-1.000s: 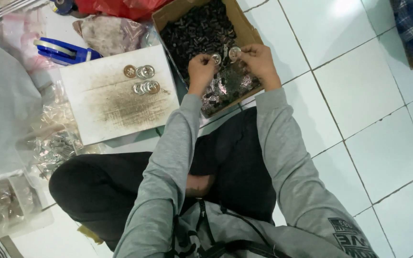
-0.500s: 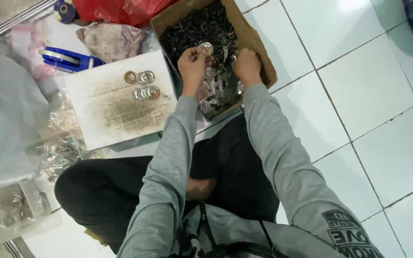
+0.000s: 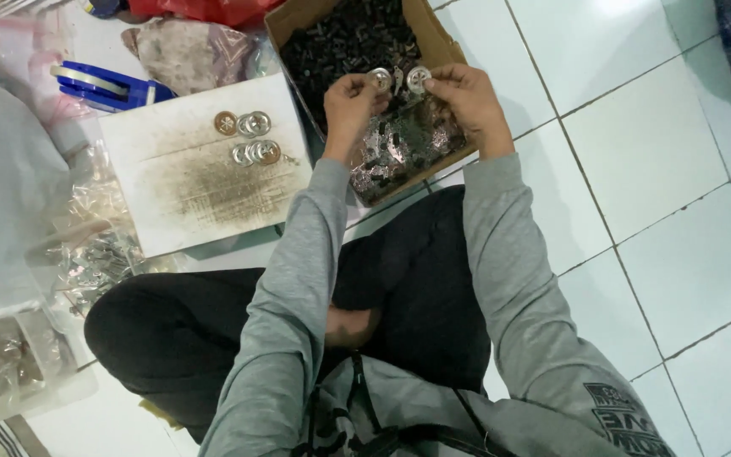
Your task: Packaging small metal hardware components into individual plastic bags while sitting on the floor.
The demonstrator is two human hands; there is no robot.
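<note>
I sit cross-legged on a tiled floor, both hands raised over a cardboard box [image 3: 434,34] filled with small dark and shiny metal parts. My left hand [image 3: 350,103] pinches a round silver disc [image 3: 380,79] between its fingertips. In my right hand [image 3: 464,95] is a second round silver disc [image 3: 418,79], held close beside the first. The two discs are nearly touching above the box. On a stained white board [image 3: 205,182] to the left lie several more discs [image 3: 247,137], silver and bronze-coloured.
A blue tape dispenser [image 3: 103,85] lies behind the board, next to crumpled plastic bags [image 3: 188,51]. Clear bags of metal parts [image 3: 95,254] and a white sack [image 3: 2,195] crowd the left side. White floor tiles [image 3: 662,203] stretch to the right.
Both hands have risen slightly from the box's contents. The two discs have come closer together between my fingertips, and the view has shifted a little.
</note>
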